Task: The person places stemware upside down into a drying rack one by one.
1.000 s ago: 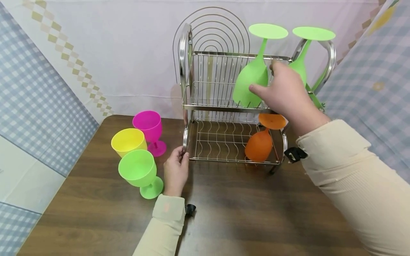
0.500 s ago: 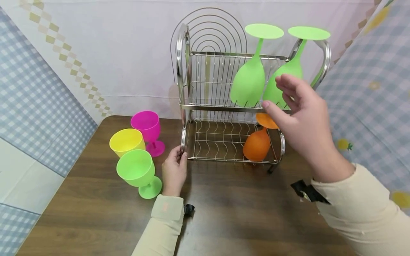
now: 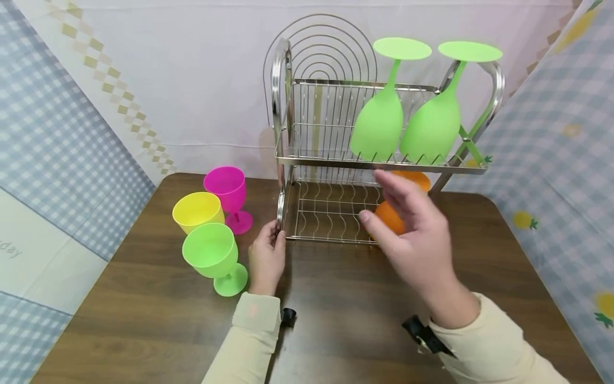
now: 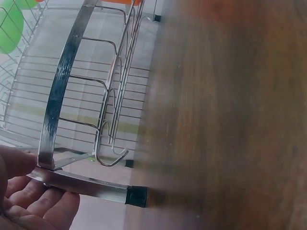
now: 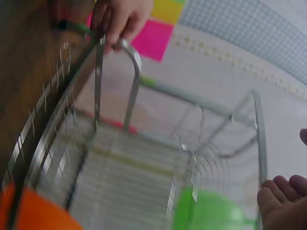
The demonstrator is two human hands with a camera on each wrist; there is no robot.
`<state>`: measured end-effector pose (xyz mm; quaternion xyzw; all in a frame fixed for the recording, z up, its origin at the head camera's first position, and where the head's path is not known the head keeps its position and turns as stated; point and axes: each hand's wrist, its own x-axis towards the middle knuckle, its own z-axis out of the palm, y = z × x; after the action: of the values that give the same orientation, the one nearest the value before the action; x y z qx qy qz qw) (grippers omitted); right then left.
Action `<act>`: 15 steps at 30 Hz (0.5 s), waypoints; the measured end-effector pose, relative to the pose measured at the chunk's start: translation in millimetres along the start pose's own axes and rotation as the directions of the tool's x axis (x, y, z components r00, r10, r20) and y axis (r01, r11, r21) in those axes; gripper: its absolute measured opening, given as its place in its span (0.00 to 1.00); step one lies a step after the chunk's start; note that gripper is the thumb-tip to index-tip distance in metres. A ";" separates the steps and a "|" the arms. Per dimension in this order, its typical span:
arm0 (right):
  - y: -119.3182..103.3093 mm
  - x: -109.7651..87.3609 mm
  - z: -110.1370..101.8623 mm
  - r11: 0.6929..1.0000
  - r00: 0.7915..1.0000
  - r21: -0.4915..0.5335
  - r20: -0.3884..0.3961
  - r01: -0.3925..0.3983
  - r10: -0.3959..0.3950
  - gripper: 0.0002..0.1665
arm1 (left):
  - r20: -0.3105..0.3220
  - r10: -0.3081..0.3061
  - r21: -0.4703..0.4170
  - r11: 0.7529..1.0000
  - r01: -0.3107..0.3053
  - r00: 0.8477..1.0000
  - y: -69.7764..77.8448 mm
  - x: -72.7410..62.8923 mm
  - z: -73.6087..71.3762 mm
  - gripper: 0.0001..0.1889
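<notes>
My left hand (image 3: 266,264) grips the lower left frame of a two-tier metal dish rack (image 3: 331,161); in the left wrist view its thumb and fingers (image 4: 62,207) close round the metal near the foot. My right hand (image 3: 416,242) hangs in front of the lower tier with fingers apart and nothing held. Behind it, an upside-down orange goblet (image 3: 389,217) on the lower tier is partly hidden. Two light green goblets, one on the left (image 3: 379,125) and one on the right (image 3: 431,128), stand upside down and tilted on the upper tier.
Left of the rack, upright on the wooden table (image 3: 336,314), are a magenta goblet (image 3: 232,198), a yellow goblet (image 3: 199,212) and a light green goblet (image 3: 211,253). A patterned cloth (image 3: 201,80) hangs behind. The right wrist view is blurred.
My right hand has let go of the left green goblet on the upper tier, then moved back and down in front of the orange goblet. My left hand keeps its grip.
</notes>
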<state>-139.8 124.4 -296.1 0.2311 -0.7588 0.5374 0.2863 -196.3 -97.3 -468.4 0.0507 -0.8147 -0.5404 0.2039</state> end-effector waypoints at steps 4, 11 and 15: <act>10.4 -9.4 24.0 0.998 0.993 -0.003 0.097 -0.065 0.065 0.35 | -0.003 0.004 -0.012 1.000 -0.004 1.000 0.9 -1.2 2.7 0.12; 27.7 -22.9 73.6 0.982 0.945 -0.045 0.266 -0.184 0.190 0.38 | 0.015 0.017 -0.038 0.999 -0.016 1.000 0.7 -1.9 7.7 0.12; 28.9 -26.0 102.5 0.976 0.905 -0.094 0.365 -0.197 0.218 0.41 | -0.006 0.081 -0.023 0.996 -0.081 0.997 2.1 -2.6 7.6 0.12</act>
<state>-158.9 37.4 -360.1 0.2389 -0.8341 0.4900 0.0842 -196.5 -89.1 -469.8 0.0167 -0.8093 -0.5410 0.2283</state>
